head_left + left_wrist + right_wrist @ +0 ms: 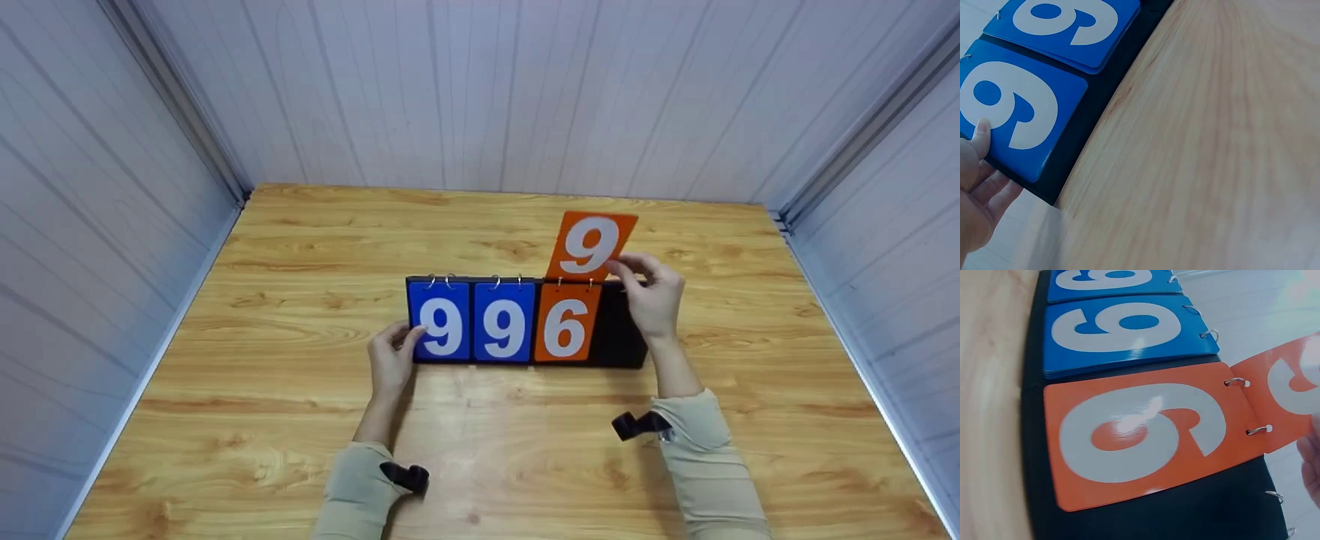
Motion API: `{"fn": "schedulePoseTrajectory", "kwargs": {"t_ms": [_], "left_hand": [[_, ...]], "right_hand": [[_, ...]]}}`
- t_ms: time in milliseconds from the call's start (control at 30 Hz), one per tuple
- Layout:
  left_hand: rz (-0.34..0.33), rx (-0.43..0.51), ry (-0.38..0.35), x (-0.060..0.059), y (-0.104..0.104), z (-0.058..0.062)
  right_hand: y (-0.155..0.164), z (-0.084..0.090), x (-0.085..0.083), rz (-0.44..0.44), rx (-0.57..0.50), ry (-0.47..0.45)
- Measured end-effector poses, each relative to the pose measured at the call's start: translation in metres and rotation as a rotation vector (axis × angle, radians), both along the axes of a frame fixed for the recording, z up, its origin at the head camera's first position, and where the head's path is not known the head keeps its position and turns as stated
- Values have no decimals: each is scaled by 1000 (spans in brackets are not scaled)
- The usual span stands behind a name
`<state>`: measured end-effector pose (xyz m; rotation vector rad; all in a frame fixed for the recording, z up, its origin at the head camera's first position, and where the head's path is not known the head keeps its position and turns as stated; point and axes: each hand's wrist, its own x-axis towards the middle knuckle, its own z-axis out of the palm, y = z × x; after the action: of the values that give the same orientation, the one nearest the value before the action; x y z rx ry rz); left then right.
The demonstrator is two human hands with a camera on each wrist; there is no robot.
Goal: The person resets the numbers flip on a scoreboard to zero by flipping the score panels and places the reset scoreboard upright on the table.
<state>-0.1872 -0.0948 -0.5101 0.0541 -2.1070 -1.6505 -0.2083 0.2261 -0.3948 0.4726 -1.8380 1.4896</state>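
From the head view we get the whole scoreboard (525, 322) sitting mid-frame on the wooden table (300, 420), with the left hand (391, 360) holding its left end, thumb on the first blue 9 card (441, 327), and the right hand (651, 296) pinching a flipped-up orange 9 card (591, 244) above the top edge. The right wrist view shows what the head view barely does: the metal rings (1235, 382) hinging that card over the orange 6 card (1140, 433). We count two blue cards, two orange cards, two hands.
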Motion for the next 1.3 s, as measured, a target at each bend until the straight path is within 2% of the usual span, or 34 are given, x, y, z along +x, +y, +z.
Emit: {"fn": "schedulePoseTrajectory", "kwargs": {"t_ms": [167, 333, 500, 733, 900, 1000, 1100, 1300], "left_hand": [[-1, -21, 4, 11, 6, 21], [-2, -31, 12, 13, 6, 25], [-2, -25, 16, 12, 6, 25], [-9, -11, 19, 12, 6, 24], [-12, -3, 7, 6, 2, 12], [-6, -13, 7, 7, 2, 14], [0, -14, -2, 13, 6, 25], [-1, -13, 6, 13, 6, 25]], "right_hand": [[-1, 6, -11, -21, -1, -91], [3, -3, -28, -71, 5, -132], [7, -11, -43, -125, 69, -204], [10, -16, -51, -137, 179, -331], [11, -16, -51, -144, 287, -381], [11, -17, -50, -131, 327, -393], [11, -17, -47, -117, 340, -388], [8, -18, -35, -150, 327, -295]]}}
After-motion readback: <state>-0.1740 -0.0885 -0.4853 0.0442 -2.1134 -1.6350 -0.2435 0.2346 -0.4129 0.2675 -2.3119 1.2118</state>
